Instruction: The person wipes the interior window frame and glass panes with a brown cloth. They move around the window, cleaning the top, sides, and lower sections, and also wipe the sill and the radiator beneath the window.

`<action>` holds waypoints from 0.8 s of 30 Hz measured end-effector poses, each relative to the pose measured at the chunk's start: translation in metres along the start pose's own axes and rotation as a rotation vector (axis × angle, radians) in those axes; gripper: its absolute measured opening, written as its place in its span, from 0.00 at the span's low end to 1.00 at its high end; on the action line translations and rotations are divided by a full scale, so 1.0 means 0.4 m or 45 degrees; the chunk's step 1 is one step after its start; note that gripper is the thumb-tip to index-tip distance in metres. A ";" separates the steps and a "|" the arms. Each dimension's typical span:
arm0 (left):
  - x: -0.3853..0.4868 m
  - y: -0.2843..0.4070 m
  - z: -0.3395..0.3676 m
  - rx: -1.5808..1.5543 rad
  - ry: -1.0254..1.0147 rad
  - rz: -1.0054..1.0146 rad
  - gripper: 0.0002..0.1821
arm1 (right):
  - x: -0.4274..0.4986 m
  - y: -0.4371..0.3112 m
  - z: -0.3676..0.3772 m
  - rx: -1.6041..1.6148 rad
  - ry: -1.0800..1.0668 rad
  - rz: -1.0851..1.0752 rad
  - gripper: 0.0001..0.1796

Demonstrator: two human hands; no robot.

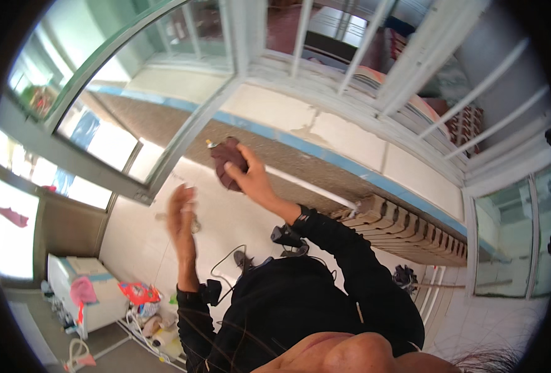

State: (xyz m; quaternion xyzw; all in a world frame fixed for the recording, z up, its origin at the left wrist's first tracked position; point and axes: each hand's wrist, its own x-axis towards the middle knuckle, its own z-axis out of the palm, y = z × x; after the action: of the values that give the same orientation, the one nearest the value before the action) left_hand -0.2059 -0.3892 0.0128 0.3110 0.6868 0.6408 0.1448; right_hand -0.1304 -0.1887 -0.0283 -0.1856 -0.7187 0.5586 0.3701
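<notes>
A folded maroon cloth (226, 163) is gripped in my right hand (257, 179), in front of the wall under the window sill. A small yellow-tipped piece (210, 144) shows at the cloth's far edge; whether it belongs to the cloth or lies behind it is unclear. My left hand (181, 219) is raised beside the cloth, apart from it, and blurred by motion. Something pale shows at its fingertips, too blurred to name. Just beyond that hand is the lower corner of an open glazed window sash (150, 193).
Along the right runs a tiled window sill (345, 135) with white bars (361, 46) above. Below it are a white pipe (310, 186) and a cast-iron radiator (406, 231). A white cabinet (89, 298) and a red packet (140, 293) stand lower left. A black cable (229, 256) hangs near me.
</notes>
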 end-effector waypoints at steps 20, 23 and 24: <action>0.862 0.034 0.710 -0.083 0.110 0.634 0.32 | -0.288 0.057 -1.093 -1.393 0.815 -0.285 0.13; 0.902 -0.051 0.740 0.632 -0.114 0.455 0.35 | -0.298 0.095 -1.100 -1.433 0.725 -0.293 0.13; 0.882 -0.083 0.756 0.775 -0.139 0.631 0.35 | -0.298 0.099 -1.095 -1.445 0.672 -0.256 0.13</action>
State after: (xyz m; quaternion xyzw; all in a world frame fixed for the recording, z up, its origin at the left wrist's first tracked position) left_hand -0.3031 0.0662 0.0096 0.5295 0.7409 0.4060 -0.0768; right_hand 0.2659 0.0340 -0.0595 -0.4162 -0.8014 -0.0115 0.4295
